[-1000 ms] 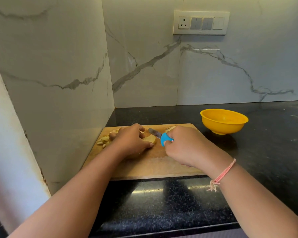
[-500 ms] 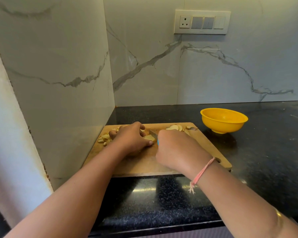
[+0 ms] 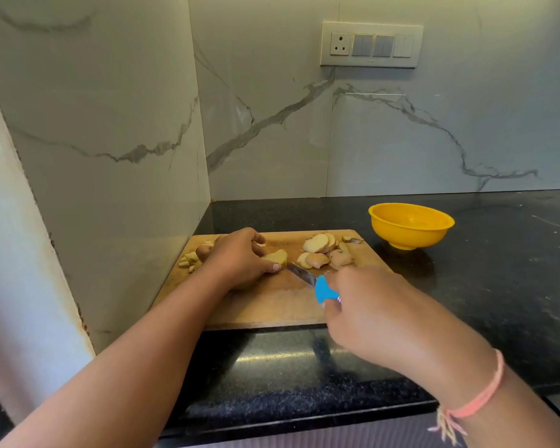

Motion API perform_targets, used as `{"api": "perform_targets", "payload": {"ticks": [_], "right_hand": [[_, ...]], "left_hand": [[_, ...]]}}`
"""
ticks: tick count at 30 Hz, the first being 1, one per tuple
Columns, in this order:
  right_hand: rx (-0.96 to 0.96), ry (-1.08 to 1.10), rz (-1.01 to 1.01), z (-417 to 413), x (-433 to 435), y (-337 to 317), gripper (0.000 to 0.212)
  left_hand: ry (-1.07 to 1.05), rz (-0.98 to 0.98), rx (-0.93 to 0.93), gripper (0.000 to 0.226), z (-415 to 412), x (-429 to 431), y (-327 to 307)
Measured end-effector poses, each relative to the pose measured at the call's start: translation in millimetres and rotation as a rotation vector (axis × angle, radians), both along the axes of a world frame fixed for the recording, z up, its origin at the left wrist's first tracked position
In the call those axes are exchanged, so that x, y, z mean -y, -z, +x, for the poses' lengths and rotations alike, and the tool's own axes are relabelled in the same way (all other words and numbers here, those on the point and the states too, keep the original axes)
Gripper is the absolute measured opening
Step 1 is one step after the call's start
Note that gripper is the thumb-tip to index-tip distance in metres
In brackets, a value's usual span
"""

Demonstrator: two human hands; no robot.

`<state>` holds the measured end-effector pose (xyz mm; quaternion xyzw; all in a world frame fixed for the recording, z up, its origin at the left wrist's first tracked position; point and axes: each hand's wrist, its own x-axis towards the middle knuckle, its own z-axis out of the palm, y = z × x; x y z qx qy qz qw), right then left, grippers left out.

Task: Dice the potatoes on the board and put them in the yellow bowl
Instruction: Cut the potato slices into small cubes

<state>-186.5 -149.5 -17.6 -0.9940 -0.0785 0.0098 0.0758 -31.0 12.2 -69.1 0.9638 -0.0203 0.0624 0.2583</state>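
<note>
The dicing step is in hand, and none of the potato has reached the bowl. On the wooden cutting board (image 3: pixel 272 305), which lies near the left end of the black countertop (image 3: pixel 498 286) against the marble side wall, the left hand (image 3: pixel 240 263) is curled down over a potato piece (image 3: pixel 277 257) towards the board's far left, fingers bent and pinning it, thumb tip against its near side. The right hand (image 3: pixel 369 312) is closed round the blue handle of a small knife (image 3: pixel 307 279); its short blade points up and left, the tip just beside the held piece. Whether the edge is touching the potato I cannot tell.

At the board's far left edge, behind the left hand, lies a small heap of cut potato bits (image 3: pixel 189 260). Towards the far right corner sits a fan of potato slices (image 3: pixel 319 244), with more slices and what look like peel scraps (image 3: pixel 340 257) just in front of them, not yet diced. The yellow bowl (image 3: pixel 411 229) stands on the countertop just beyond the board's far right corner, and appears empty.

The next move seems to call for bringing the blade across the pinned piece in close cuts, with the left fingertips tucked back from the edge. After that the slices at the right need dicing too, and only then can everything be gathered and carried right to the bowl.
</note>
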Motion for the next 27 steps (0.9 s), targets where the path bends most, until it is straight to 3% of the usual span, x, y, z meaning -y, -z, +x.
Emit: {"api": "perform_targets", "payload": {"ticks": [5,8,17,27], "right_hand": [[0.129,0.009,0.106,18,-7,5,0.04],[0.13,0.014,0.12,32,-17,15,0.033],[0.15,-0.058,-0.013,49,-37,11,0.022],[0.066,-0.06,0.025,15,-11,12,0.026]], "left_hand": [[-0.004,-0.015,-0.013,0.056,2,-2,0],[-0.01,-0.046,-0.05,0.056,3,-2,0],[0.005,-0.076,-0.055,0.032,5,-2,-1],[0.004,-0.06,-0.051,0.047,2,-2,-2]]}}
